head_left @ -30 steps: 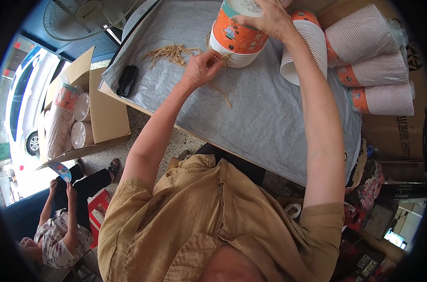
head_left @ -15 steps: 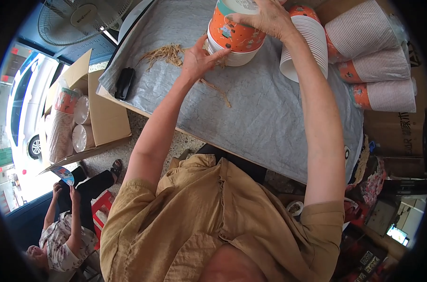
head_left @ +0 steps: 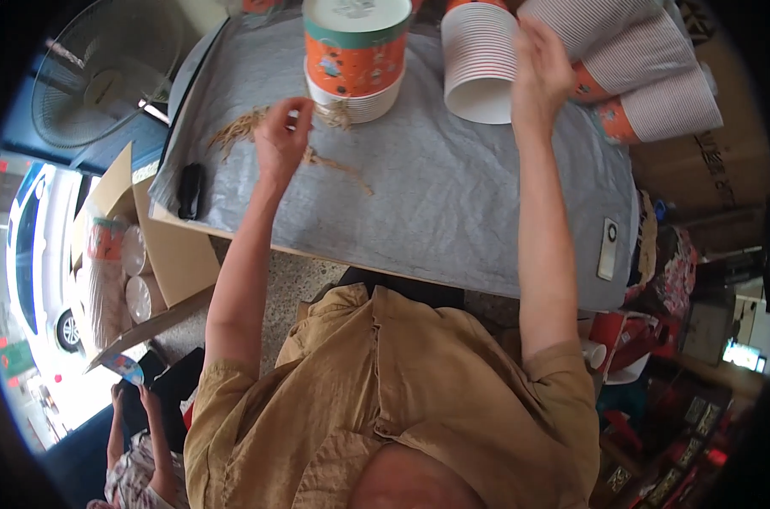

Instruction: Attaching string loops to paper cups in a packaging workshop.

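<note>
On the grey cloth-covered table an upright stack of paper tubs stands bottom up, orange with a green band and white rims below. Left of it my left hand has its fingers curled and thumb drawn in close, above a tangle of twine. A knotted bit of twine lies against the tubs' lower rims. What the fingers hold, if anything, I cannot make out. Beside a tilted stack of white-rimmed tubs, my right hand is raised, fingers loosely extended, slightly blurred, and off the upright stack.
Several bagged tub stacks lie at the far right. A black object rests near the table's left edge. An open carton of tubs stands to the left, below a fan. A seated person is at lower left.
Both hands have let go of the upright tub stack, which now stands on the table. My left hand has moved left to the twine; my right has moved right beside the tilted stack.
</note>
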Available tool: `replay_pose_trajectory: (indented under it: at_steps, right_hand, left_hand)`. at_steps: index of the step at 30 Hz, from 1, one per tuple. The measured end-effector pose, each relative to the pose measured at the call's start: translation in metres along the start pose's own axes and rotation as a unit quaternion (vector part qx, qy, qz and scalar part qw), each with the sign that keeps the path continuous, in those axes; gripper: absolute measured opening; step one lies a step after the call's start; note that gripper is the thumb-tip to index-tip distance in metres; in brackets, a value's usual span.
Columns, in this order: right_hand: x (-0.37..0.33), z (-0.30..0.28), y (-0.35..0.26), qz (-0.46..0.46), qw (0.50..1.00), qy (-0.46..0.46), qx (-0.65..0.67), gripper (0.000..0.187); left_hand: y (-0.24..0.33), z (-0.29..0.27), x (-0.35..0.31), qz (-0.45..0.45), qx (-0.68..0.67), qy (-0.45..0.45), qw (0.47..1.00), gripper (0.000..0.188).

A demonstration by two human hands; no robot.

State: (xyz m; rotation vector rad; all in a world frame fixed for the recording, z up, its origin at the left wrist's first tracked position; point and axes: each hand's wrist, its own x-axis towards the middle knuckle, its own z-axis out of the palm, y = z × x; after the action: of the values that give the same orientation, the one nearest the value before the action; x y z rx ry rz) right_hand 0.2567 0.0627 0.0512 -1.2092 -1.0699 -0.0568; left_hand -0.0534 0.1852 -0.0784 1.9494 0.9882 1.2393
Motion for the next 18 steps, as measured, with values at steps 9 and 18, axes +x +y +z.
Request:
replay_pose_trajectory:
  at_steps: [9,18]
  right_hand:
    - [-0.092,-0.098,0.096,0.123,0.965,0.135,-0.190,0.021]
    - [-0.095,-0.095,0.122,0.142,0.972,0.123,-0.142,0.018]
  left_hand:
    - [0.082,0.146,0.012,0.152,-0.112,-0.129,0.973,0.013]
    - [0.079,0.192,0.033,0.147,-0.045,-0.082,0.985,0.017]
